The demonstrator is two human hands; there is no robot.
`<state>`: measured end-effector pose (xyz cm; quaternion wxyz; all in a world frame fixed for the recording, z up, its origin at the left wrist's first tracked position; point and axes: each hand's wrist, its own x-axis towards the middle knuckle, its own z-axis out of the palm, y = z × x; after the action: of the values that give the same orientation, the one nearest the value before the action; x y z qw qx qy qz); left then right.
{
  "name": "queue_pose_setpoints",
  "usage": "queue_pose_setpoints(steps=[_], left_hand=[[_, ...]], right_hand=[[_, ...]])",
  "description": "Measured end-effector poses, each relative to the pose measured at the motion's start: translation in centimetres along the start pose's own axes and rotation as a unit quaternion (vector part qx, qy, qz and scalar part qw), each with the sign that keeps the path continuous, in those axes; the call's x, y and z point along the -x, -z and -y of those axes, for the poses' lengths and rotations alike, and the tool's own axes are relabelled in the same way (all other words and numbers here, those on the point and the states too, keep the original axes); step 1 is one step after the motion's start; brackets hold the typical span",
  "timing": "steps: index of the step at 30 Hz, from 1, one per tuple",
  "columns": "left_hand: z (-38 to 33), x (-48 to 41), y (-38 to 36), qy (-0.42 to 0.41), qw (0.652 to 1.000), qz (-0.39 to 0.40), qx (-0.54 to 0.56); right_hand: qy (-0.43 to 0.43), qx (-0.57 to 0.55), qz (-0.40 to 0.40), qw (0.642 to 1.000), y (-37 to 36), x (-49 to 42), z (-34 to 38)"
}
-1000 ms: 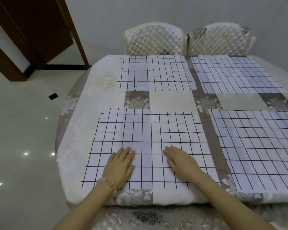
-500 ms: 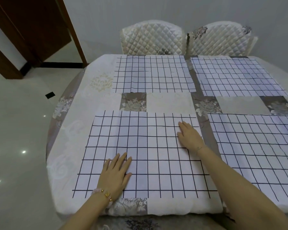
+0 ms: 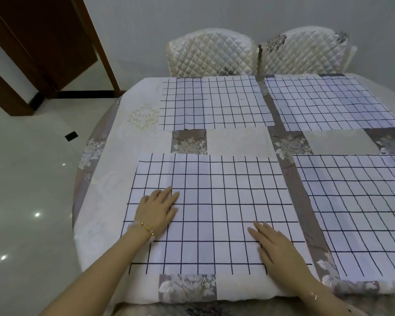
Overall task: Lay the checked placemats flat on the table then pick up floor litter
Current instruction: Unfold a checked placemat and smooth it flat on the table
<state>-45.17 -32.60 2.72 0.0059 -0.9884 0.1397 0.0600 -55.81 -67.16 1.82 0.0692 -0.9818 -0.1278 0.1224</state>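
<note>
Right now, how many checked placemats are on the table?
4: near-left placemat, near-right placemat, far-left placemat, far-right placemat. None seems hidden, though the frame cuts the right side.

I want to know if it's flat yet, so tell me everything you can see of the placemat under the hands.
The placemat is a white rectangular cloth with a thin dark grid of squares. It lies spread out on the floral tablecloth, at the near left. Slight ripples show at its left side. The left hand and right hand rest flat on its near half, fingers straight.
</note>
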Motion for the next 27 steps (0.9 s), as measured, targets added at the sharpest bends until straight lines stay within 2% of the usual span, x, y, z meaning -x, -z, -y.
queue_pose_setpoints(steps=[5,8,12,19,23,27], left_hand=[[3.6,-1.4,-0.4,0.069,0.996,0.048,0.03],[3.9,-1.1,-1.0,0.071,0.995,0.061,0.037],[3.5,-1.0,-0.8,0.077,0.994,0.064,0.046],[4.3,-2.0,1.2,0.05,0.991,0.104,0.061],[3.5,-0.4,2.9,0.057,0.991,0.034,0.112],[1.8,4.2,4.2,0.112,0.966,0.0,0.234]], right_hand=[[-0.004,-0.004,0.016,1.0,-0.1,0.2,0.1],[-0.015,-0.018,-0.006,1.0,-0.3,0.2,0.0],[-0.03,-0.028,0.01,0.999,-0.2,0.2,0.3],[-0.037,-0.074,-0.022,0.996,-0.4,-0.3,0.3],[-0.051,-0.145,0.028,0.988,0.8,-0.4,0.7],[-0.06,-0.145,0.049,0.986,2.5,-0.4,1.5]])
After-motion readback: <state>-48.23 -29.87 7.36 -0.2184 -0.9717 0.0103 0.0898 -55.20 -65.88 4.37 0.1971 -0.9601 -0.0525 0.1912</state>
